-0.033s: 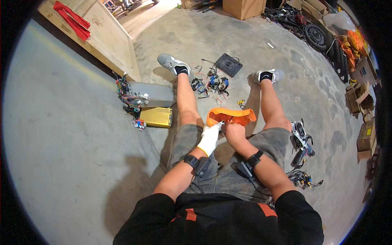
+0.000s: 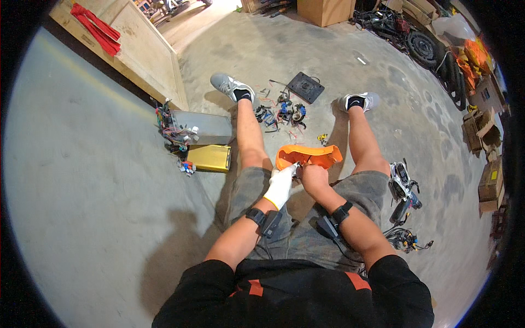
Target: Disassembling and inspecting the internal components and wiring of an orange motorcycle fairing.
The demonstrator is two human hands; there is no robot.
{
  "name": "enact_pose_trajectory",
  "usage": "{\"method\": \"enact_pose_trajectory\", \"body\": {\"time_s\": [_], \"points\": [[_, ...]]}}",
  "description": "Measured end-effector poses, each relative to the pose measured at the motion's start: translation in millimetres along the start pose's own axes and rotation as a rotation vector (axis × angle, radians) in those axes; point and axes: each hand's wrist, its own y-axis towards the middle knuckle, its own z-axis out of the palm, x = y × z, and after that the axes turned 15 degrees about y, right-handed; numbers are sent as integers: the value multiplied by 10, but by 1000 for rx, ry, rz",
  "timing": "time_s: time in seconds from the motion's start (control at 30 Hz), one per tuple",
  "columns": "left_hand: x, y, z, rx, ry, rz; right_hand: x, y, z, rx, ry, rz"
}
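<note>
Two hands on one curved orange plastic shell (image 2: 309, 156), between my knees: white-gloved left hand (image 2: 280, 187) grips its near edge, bare right hand (image 2: 314, 179) closed beside it. Beyond both, loose coloured wire scraps (image 2: 281, 113); left, a yellow flat box (image 2: 209, 158).

Orange shell (image 2: 317, 157), white glove (image 2: 280, 187) (yellow cuff), grey shorts (image 2: 306, 218).

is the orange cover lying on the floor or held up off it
Held up. The orange cover sits between the knees, gripped by the gloved left hand and bare right hand, above the concrete floor.
</note>
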Motion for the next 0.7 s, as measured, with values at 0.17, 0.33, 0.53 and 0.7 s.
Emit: {"method": "enact_pose_trajectory", "body": {"time_s": [0.17, 0.33, 0.53, 0.7], "points": [[-11, -18, -32, 98, -105, 15, -35, 86, -266, 352, 1356, 645], [-26, 19, -52, 180, -149, -8, -191, 128, -260, 517, 1771, 774], [-69, -80, 7, 47, -115, 55, -114, 52, -86, 27, 202, -45], [23, 32, 1, 46, -60, 49, -188, 93, 22, 86, 557, 207]]}}
